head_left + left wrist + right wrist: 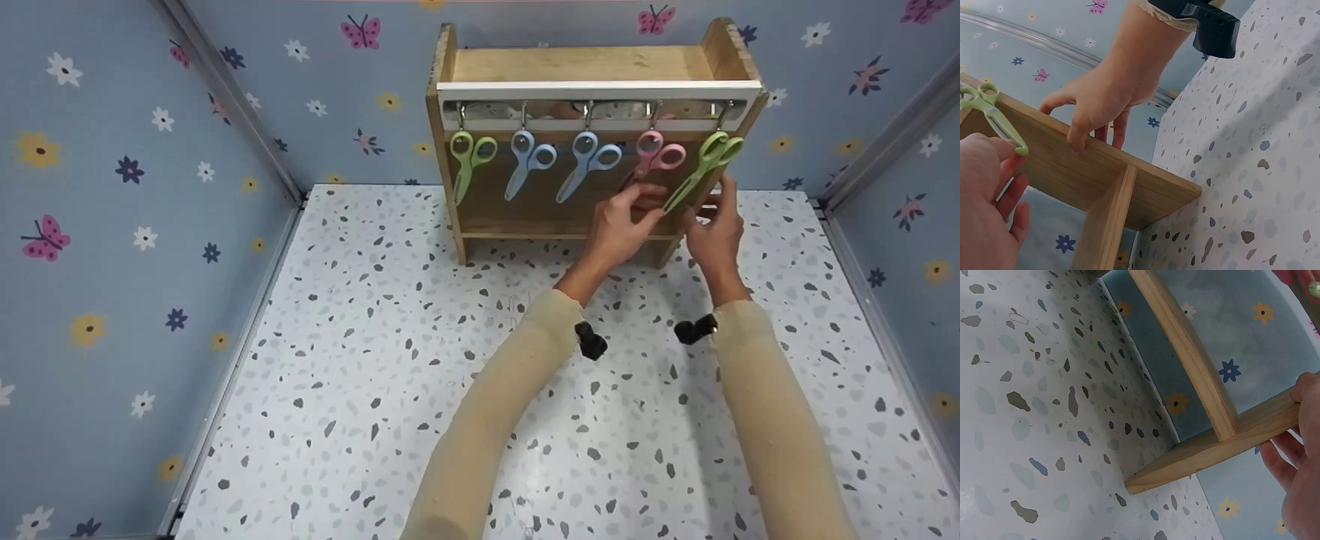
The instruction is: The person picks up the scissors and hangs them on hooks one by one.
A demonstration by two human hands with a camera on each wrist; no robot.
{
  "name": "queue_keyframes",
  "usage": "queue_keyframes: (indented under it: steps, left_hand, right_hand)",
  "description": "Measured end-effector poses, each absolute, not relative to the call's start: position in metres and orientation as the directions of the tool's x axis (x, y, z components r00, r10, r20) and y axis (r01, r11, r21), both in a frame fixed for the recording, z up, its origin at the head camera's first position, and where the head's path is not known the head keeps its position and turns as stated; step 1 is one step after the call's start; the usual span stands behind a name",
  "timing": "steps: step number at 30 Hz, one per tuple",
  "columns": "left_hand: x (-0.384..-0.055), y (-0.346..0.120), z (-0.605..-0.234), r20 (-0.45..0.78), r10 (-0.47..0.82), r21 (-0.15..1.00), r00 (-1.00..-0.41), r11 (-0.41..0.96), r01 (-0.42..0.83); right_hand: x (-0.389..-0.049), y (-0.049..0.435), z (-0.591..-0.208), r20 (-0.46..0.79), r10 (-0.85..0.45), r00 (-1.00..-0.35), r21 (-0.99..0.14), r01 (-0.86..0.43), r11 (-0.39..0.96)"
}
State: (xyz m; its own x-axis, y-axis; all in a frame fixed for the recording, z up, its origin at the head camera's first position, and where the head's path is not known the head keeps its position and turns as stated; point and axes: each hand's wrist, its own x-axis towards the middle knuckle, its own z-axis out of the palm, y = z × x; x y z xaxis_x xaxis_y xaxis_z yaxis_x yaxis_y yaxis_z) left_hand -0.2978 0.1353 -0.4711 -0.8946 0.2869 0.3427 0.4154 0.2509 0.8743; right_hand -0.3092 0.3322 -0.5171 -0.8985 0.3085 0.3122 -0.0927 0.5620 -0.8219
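A row of scissors hangs from metal hooks on the front rail of a wooden rack. At the right end, green scissors hang slanted, points toward the lower left. My left hand pinches their tip between thumb and finger, seen close up in the left wrist view. Pink scissors hang just above that hand, partly hidden by it. My right hand grips the rack's right side panel, thumb on one face and fingers on the other.
Two pairs of blue scissors and another green pair hang farther left. A low crossboard joins the rack's sides. The rack stands on a white speckled surface, against a flowered blue wall.
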Motion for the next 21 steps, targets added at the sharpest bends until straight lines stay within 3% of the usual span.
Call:
queue_keyframes:
  steps: [21]
  left_hand:
    - [-0.2958, 0.1302, -0.4776, 0.312, 0.289, 0.866, -0.905, 0.306, 0.396]
  right_hand:
    - [-0.3084, 0.3305, -0.5147, 0.292, 0.315, -0.903, -0.826, -0.073, 0.559]
